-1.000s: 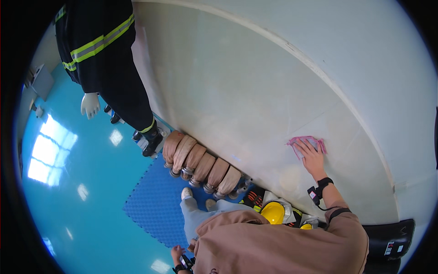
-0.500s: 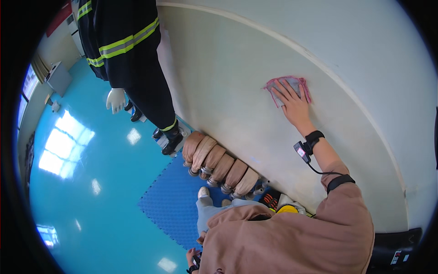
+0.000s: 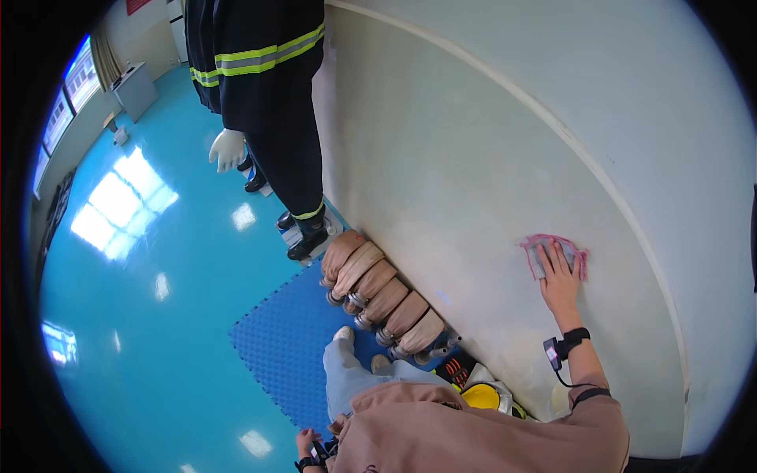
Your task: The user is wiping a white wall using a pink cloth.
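Observation:
My right hand [image 3: 561,285] lies flat on a grey cloth with a pink edge [image 3: 535,264], pressing it against the pale wall [image 3: 473,197]. Its fingers are stretched out and slightly apart. A strap with a small device [image 3: 554,352] sits on that wrist, and a cable runs from it up the forearm. Low in the view, beside my body, hangs my left hand [image 3: 305,441], well away from the wall. Another small device is strapped at the left wrist; the fingers there are too small and partly hidden to make out.
Rolled tan hoses [image 3: 386,299] with metal couplings line the wall's foot on a blue mat [image 3: 284,339]. Beside them lie dark gloves [image 3: 453,370] and a yellow item [image 3: 481,396]. A mannequin in dark reflective clothing [image 3: 276,118] stands at the wall, farther off.
My right hand has slid the cloth down the wall and to the right. The whole view has shifted, and my left hand remains low beside my body.

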`<state>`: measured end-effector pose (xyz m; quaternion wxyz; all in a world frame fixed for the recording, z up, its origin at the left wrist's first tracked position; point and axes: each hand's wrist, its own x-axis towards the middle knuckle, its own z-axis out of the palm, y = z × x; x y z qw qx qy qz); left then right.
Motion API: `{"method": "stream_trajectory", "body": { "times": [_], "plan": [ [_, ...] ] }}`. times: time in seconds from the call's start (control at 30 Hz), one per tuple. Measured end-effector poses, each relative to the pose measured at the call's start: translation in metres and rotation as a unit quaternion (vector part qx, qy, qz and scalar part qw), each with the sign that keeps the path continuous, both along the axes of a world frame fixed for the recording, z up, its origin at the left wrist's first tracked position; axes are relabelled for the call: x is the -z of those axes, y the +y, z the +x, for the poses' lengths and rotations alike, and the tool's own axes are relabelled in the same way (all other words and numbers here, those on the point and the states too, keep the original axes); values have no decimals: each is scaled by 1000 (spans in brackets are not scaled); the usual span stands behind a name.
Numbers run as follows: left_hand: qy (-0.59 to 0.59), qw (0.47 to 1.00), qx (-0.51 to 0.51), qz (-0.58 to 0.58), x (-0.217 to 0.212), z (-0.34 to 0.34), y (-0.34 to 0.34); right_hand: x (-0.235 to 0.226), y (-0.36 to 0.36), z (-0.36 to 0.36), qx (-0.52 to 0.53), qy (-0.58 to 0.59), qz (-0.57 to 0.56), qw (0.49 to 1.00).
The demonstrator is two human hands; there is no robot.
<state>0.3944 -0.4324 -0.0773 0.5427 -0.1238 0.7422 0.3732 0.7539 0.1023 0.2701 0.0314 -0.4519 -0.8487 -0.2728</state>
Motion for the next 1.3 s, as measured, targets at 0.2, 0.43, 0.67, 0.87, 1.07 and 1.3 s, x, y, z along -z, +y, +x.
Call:
{"method": "stream_trajectory", "body": {
  "times": [0.2, 0.43, 0.67, 0.87, 1.07, 1.3],
  "plan": [
    [108, 977, 180, -46, 47, 6, -23, -8, 10, -23, 53, -13, -5, 998],
    [15, 999, 14, 43, 32, -68, 45, -25, 79, -141, -41, 0, -23, 999],
    [115, 989, -18, 92, -65, -203, 144, -30, 195, -312, -133, -36, -20, 990],
    [146, 987, 22, 61, -98, -273, 153, -17, 247, -408, -164, -81, 36, 982],
    [-15, 999, 9, 45, -57, -276, 107, -2, 210, -339, -137, -145, 2, 980],
    [99, 985, 138, 18, -30, -248, 140, 21, 94, -162, -33, -80, -118, 989]
  ]
}}
